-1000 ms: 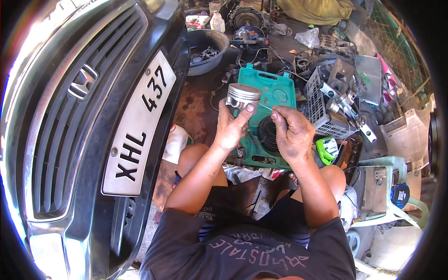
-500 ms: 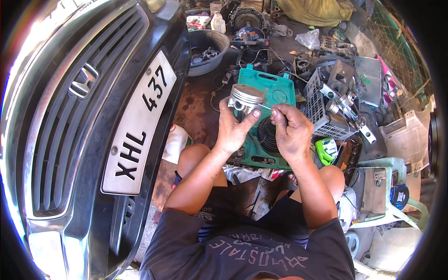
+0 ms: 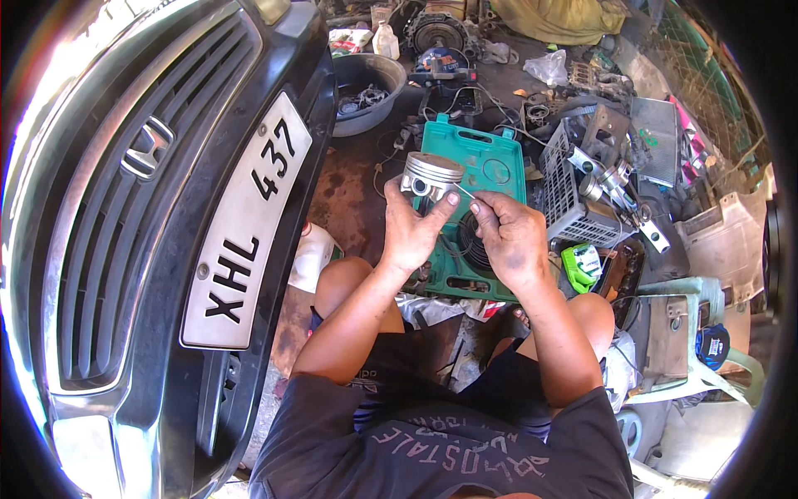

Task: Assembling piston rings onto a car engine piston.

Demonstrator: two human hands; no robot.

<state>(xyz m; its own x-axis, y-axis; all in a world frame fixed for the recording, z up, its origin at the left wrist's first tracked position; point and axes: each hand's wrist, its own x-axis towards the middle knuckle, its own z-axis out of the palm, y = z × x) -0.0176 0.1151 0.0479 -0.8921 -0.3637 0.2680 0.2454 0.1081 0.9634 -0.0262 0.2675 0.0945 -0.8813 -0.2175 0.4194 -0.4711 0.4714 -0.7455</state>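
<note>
A silvery engine piston (image 3: pixel 434 169), its crown up and slightly tilted, sits in the grip of my left hand (image 3: pixel 411 231). Ring grooves run round its upper side, and the round pin hole faces left of centre. My thumb presses its lower right side. Between the thumb and fingers of my right hand (image 3: pixel 514 237) is a thin, pale metal strip or pick (image 3: pixel 467 191); its exact kind is too small to tell. Its far end reaches the piston's right side near the grooves. Below both hands lies an open green plastic tool case (image 3: pixel 440 137) with a dark coiled item (image 3: pixel 474 241) in it.
A car's front bumper and grille (image 3: pixel 116 216) fill the left side. A grey basin (image 3: pixel 370 108) of parts stands ahead. To the right are a grey crate (image 3: pixel 573 212) with metal parts, a bright green packet (image 3: pixel 580 268) and a pale green plastic chair (image 3: pixel 690 291).
Both hands and the piston have shifted slightly left. My right hand has turned and come lower, and the thin metal piece now slants down toward it from the piston.
</note>
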